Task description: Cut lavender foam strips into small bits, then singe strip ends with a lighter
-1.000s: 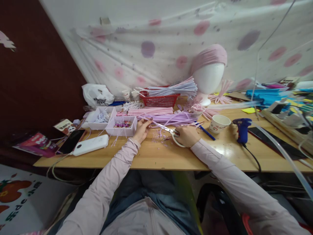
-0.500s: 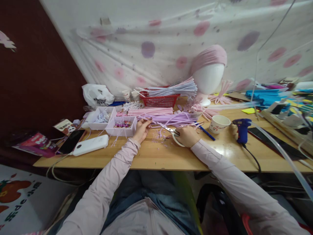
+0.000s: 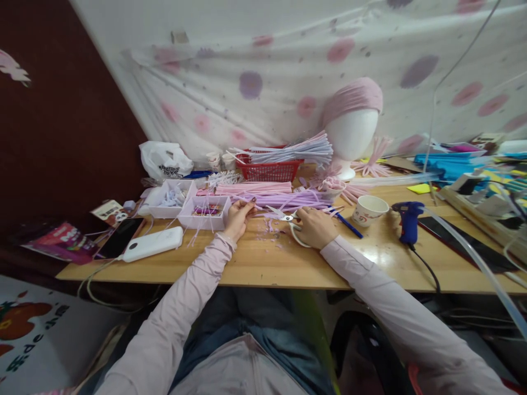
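Note:
My right hand point(image 3: 316, 227) grips a pair of scissors point(image 3: 289, 218) by the handles, its blades spread apart and pointing left. My left hand point(image 3: 240, 218) pinches what looks like a thin purple pipe cleaner between thumb and fingertips, just left of the blade tips. Small purple scraps point(image 3: 268, 237) lie scattered on the wooden table point(image 3: 263, 269) below and between the hands. Right behind them is a bundle of purple pipe cleaners point(image 3: 302, 198), with a pink bundle point(image 3: 257, 187) farther back. Exactly where the held piece ends is too small to make out.
Left of my left hand are white boxes point(image 3: 189, 220), a power bank point(image 3: 152, 244) and a phone point(image 3: 121, 238). A red basket point(image 3: 269, 171) and a foam head point(image 3: 354, 131) stand behind. To the right are a blue pen point(image 3: 349, 225), paper cup point(image 3: 370, 210) and glue gun point(image 3: 408, 222).
The scissor blades have opened, having been closed half a second ago, and the right-hand fingers have spread with the handles. My left hand has barely moved.

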Demonstrator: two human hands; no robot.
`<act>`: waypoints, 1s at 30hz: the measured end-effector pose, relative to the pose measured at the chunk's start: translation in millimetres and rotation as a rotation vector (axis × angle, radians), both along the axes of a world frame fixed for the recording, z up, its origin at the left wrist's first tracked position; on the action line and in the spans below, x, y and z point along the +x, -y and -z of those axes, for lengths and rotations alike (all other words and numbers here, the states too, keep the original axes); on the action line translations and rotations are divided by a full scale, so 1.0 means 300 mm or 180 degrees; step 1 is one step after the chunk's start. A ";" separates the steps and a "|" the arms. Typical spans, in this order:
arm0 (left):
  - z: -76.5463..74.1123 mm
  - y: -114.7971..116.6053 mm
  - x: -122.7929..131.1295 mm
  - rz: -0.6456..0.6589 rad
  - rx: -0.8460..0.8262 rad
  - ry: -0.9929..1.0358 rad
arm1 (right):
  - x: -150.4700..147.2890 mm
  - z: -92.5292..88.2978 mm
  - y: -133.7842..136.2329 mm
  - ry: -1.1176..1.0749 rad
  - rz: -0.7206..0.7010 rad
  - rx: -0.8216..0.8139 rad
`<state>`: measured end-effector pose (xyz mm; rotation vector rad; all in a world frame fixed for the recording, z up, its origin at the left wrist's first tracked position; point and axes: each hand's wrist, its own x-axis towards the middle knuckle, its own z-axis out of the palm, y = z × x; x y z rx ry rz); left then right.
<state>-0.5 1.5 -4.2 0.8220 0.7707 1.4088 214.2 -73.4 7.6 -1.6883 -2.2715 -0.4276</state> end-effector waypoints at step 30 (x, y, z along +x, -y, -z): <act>-0.004 0.011 0.006 0.0151 0.0081 0.0046 | -0.014 -0.034 0.021 -0.0223 0.0362 -0.0417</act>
